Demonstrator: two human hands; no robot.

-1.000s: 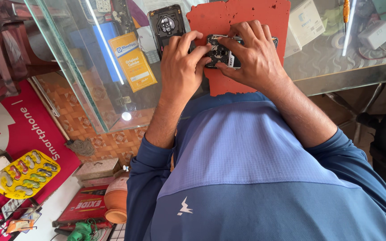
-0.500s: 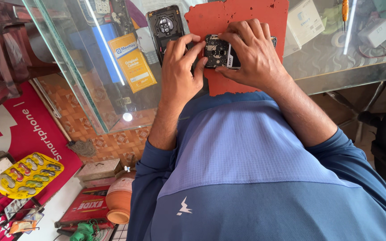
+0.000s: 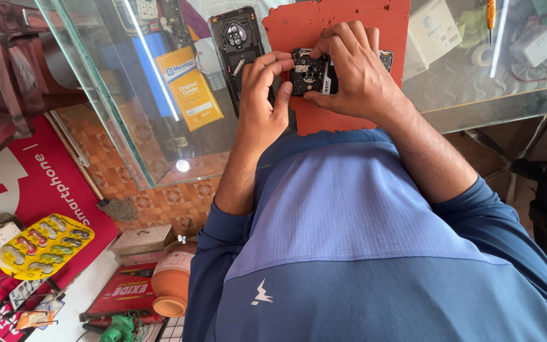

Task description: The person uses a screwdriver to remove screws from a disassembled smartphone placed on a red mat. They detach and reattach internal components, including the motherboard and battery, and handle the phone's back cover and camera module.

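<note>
Left hand (image 3: 262, 95): fingers curling onto the opened phone (image 3: 314, 71), grip closed on its left end.
Right hand (image 3: 352, 73): clamping phone from above.
Under grip: red mat (image 3: 343, 19) lying on glass desk (image 3: 470, 88).

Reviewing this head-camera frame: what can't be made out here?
- Opened phone, head view: mostly covered by the right hand and left hand; its small parts are too tiny to identify.
- Fingertip contact: hidden under curled fingers.
- Orange mat: cut by the top edge.
- Screwdriver: tip out of frame.
</note>
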